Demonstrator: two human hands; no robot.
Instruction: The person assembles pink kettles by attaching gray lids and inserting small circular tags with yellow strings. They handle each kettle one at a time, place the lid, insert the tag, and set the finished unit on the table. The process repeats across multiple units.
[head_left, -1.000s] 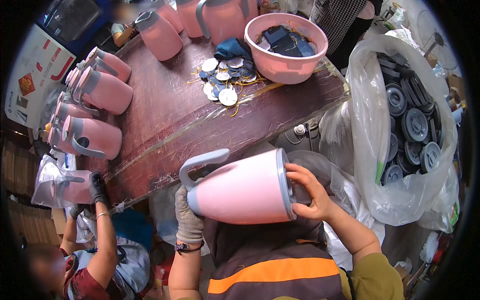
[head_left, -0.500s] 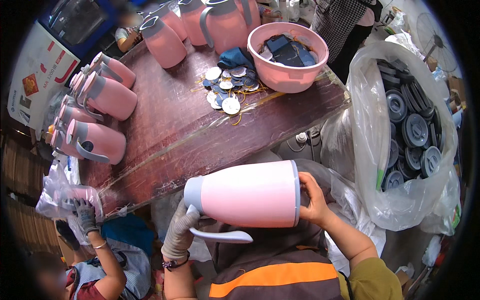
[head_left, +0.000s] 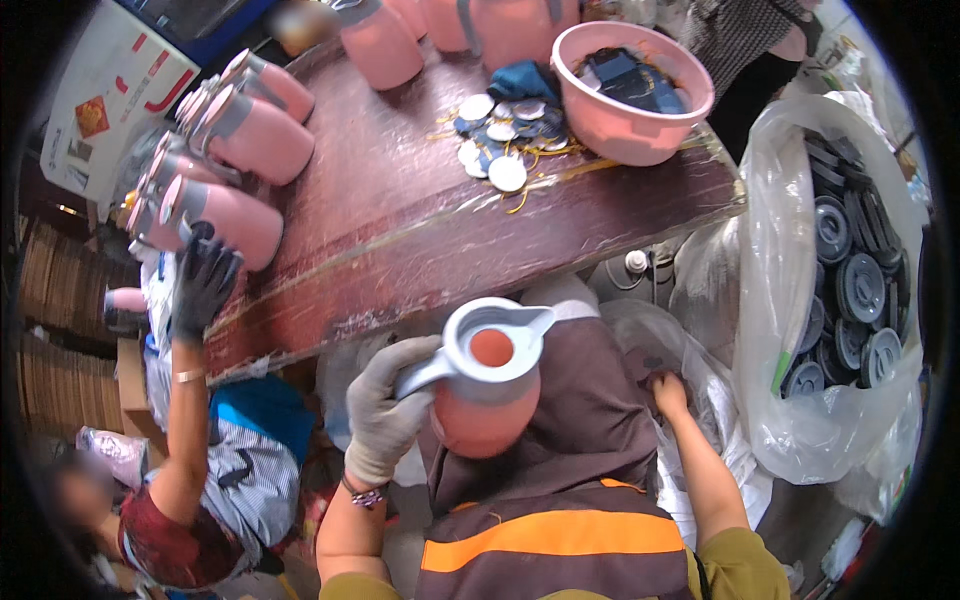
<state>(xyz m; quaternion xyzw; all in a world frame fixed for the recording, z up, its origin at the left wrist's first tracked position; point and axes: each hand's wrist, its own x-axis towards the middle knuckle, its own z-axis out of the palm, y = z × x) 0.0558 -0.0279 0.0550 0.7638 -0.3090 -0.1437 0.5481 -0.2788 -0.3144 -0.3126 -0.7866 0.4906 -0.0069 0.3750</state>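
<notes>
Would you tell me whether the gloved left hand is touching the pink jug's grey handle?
Touching: the head view shows the left hand wrapped around the grey handle of the pink jug.

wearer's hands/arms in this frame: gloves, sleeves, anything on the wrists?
Left hand: a light grey knit work glove with a beaded bracelet at the wrist; the forearm below it is bare. Right hand: no glove, nothing visible on the wrist, forearm bare up to an olive-yellow sleeve near the elbow.

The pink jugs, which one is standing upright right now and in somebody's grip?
The pink jug with the grey collar, held by its handle in the gloved left hand below the table edge; those grouped at the table's left lie tipped.
</notes>
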